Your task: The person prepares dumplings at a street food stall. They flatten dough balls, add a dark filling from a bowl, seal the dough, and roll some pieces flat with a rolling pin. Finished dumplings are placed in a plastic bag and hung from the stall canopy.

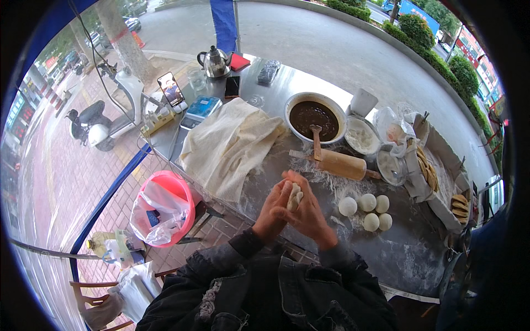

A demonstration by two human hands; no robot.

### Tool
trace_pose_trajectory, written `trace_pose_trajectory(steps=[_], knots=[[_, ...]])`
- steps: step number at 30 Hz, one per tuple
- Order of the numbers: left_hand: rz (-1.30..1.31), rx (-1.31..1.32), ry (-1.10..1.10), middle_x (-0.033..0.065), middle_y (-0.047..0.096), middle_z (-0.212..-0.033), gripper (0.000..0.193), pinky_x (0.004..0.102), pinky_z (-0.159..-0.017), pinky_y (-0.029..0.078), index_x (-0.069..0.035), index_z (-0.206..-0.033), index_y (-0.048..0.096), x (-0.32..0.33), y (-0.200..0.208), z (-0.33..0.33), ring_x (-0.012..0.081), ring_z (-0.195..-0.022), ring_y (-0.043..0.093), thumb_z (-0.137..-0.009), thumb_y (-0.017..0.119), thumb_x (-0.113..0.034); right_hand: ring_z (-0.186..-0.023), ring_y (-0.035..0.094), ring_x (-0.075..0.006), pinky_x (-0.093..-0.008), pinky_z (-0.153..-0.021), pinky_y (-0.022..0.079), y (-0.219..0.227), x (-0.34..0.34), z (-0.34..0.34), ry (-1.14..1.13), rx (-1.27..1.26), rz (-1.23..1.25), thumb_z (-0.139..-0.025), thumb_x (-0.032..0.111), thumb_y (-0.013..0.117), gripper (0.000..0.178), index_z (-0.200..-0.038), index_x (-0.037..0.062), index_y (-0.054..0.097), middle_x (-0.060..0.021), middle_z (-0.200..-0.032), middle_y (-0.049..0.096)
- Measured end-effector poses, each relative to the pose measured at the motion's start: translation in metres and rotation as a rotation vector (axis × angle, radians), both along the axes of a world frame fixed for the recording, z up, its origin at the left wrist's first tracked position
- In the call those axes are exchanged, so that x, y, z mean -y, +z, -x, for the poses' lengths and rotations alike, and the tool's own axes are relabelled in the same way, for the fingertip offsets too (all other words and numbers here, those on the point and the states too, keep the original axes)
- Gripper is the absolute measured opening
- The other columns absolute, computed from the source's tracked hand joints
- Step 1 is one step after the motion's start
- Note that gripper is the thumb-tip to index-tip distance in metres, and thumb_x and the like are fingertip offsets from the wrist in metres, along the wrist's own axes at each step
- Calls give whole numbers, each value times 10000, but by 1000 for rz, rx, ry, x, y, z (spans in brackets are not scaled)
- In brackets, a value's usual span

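Dough (296,197), one piece, held over our worktop (414,259)
Left hand (273,211) and right hand (307,214) angle inward, grip pressed together around it; we count five dough balls (367,202) to their right, one rolling pin (341,165) ahead.

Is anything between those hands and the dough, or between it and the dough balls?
Nothing visible separates the left hand or right hand from the dough piece; both touch it. Toward the dough balls, only the right hand intervenes; the rolling pin lies farther back.

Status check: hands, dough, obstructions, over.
Left hand and right hand around dough piece. Five dough balls to the right. Rolling pin lies beyond, untouched.
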State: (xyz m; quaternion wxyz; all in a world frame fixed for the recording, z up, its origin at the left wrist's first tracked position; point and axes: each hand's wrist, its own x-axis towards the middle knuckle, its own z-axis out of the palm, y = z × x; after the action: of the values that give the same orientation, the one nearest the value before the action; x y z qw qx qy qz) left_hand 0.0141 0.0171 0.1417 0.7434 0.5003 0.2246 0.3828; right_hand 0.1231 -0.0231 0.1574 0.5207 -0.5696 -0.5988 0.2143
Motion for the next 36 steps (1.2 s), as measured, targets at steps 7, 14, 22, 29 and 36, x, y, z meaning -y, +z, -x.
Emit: trace_pose_trajectory(steps=[7, 14, 22, 29, 36], knots=[[461, 343, -263, 41, 525, -1151, 387, 273, -920, 441, -49, -1282, 443, 2, 1, 4, 146, -1079, 515, -1038, 407, -348, -666, 589, -239, -325, -621, 489, 7, -2, -2, -97, -102, 0, -882, 244, 698, 245, -940, 42, 572, -115, -798, 613], [149, 181, -149, 76, 445, -1318, 353, 291, -1028, 388, -44, -1338, 423, -5, 9, 2, 177, -1202, 472, -1007, 478, -153, -720, 620, -228, -345, -855, 495, 11, -12, -2, -99, -100, -63, -890, 240, 681, 264, -1012, 22, 596, -91, -767, 628], [358, 324, -456, 89, 433, -1358, 493, 309, -1065, 368, -81, -1457, 294, -10, 2, 13, 175, -1251, 460, -1033, 446, -282, -742, 603, -239, -405, -961, 460, 15, -9, -12, -40, -37, 20, -873, 179, 676, 196, -977, 21, 626, -101, -780, 627], [442, 366, -138, 92, 441, -1358, 485, 328, -1067, 383, -73, -1464, 263, 10, 5, -2, 193, -1261, 461, -1045, 409, -268, -758, 604, -239, -364, -892, 485, 10, -9, -3, -97, -116, -74, -887, 193, 671, 190, -918, 17, 605, -140, -806, 628], [78, -50, -286, 88, 464, -1352, 428, 336, -1074, 375, -65, -1430, 328, 2, 9, 11, 184, -1253, 470, -1054, 375, -263, -714, 569, -211, -340, -876, 478, 17, -5, -17, -12, -112, 202, -886, 218, 676, 209, -922, 32, 589, -109, -770, 600]])
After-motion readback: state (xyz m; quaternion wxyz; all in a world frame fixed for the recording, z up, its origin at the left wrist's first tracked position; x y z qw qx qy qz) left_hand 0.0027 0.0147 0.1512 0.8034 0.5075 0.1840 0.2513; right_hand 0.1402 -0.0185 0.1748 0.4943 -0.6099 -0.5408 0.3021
